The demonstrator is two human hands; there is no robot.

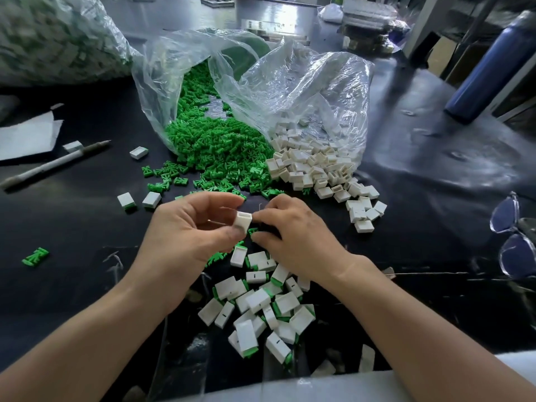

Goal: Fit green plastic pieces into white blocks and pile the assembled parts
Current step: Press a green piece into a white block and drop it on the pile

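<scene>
- small white hollow plastic block [243,220]: held above the black tabletop [406,175], centre of view, open end up
- left hand [188,233]: thumb and forefinger pinch the block from its left side, other fingers curled
- right hand [293,236]: fingers curled, fingertips at the block's right edge, pinching a small green plastic piece [253,230] just below the block
- pile of assembled white-and-green parts [261,309]: on the table under the hands, near edge
- two more assembled parts [139,201] left of the hands
- heap of loose green plastic pieces [220,149] spills from a clear plastic bag [162,71] behind the hands
- heap of loose white plastic blocks [313,166] spills from a second clear bag [313,82], touching the green heap
- white pen [55,163] far left; blue bottle [487,68] and clear-framed glasses [513,239] far right
</scene>
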